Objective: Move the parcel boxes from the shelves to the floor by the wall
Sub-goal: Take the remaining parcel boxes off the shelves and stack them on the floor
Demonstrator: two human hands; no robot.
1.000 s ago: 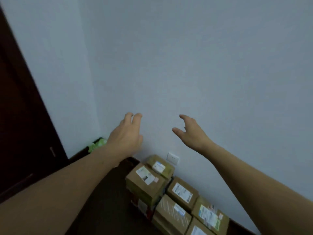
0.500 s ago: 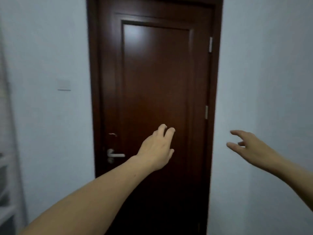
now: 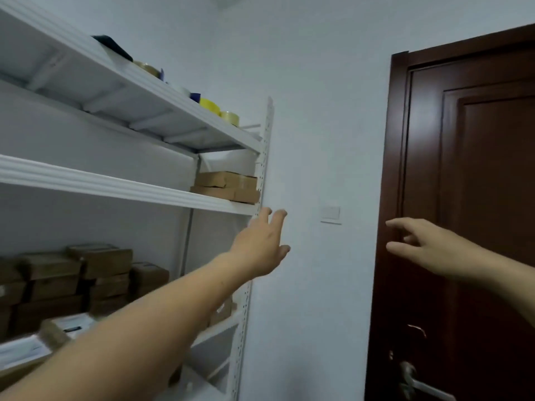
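White shelves (image 3: 115,186) at left carry parcel boxes (image 3: 228,187); left hand (image 3: 260,247) and right hand (image 3: 428,250) reach forward, grips loose, empty.

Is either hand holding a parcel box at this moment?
No, the left hand and the right hand are both empty with fingers loosely spread, while the boxes sit on the shelf.
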